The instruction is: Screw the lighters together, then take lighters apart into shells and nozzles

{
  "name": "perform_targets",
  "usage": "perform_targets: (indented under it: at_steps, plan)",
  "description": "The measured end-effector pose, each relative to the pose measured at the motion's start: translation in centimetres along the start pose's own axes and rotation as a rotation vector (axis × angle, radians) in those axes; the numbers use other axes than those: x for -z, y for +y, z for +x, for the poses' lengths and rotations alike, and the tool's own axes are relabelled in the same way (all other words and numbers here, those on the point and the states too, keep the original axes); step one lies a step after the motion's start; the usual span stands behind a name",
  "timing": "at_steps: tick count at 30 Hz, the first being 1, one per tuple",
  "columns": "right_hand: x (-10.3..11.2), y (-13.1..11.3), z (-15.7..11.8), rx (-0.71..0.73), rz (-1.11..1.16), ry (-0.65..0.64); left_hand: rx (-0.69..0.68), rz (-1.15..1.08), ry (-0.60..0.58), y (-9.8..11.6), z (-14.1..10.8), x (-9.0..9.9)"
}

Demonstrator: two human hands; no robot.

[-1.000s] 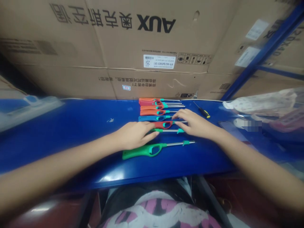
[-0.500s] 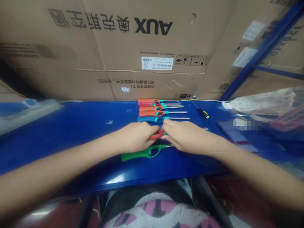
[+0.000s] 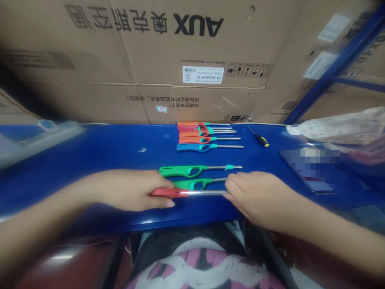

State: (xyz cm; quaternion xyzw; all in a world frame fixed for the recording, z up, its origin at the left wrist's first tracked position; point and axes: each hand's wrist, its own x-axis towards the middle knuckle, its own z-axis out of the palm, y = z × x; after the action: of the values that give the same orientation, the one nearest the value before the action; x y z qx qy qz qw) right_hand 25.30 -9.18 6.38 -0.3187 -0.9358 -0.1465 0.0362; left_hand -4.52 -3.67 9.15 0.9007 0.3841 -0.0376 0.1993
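My left hand (image 3: 140,190) is closed round the handle of a red long-nosed lighter (image 3: 177,193), held level near the table's front. At the far end of its metal tube, my right hand (image 3: 254,196) is closed with the fingertips on the tip; whatever lies inside those fingers is hidden. Just behind lie two green lighters, a farther one (image 3: 168,171) with a turquoise piece on its tube and a nearer one (image 3: 183,184) partly covered by my hands. Beyond them a blue lighter (image 3: 192,147) and several orange-red lighters (image 3: 188,135) lie in a row, tubes pointing right.
A black-and-yellow screwdriver (image 3: 262,139) lies right of the row, with a phone (image 3: 320,184) nearer me. Patterned plastic packaging (image 3: 339,124) sits at the right, clear plastic (image 3: 60,134) at the left. A large cardboard box (image 3: 135,60) stands behind the blue table (image 3: 120,150).
My hands have come nearer the front edge and spread apart, from close together on the red lighter to its two ends. The second green lighter is now uncovered. The view has shifted slightly.
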Motion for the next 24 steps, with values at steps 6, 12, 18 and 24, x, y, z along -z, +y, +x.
perform_targets:
  at_steps: [6, 12, 18, 24]
  plan:
    - [-1.7, 6.2, 4.1, -0.246, 0.267, -0.039, -0.072, 0.134, 0.098, 1.2, 4.0, -0.4]
    - [-5.2, 12.6, 5.5, -0.282, 0.411, -0.004, -0.007, 0.272, 0.214, -2.4, 7.8, -1.3]
    - [-6.9, 12.9, 4.3, -0.107, 0.362, -0.064, 0.046, 0.292, 0.200, -4.2, 9.0, -2.3]
    - [-8.2, 11.6, 4.9, 0.002, 0.427, 0.033, -0.022, 0.277, 0.176, -3.8, 9.7, -3.2]
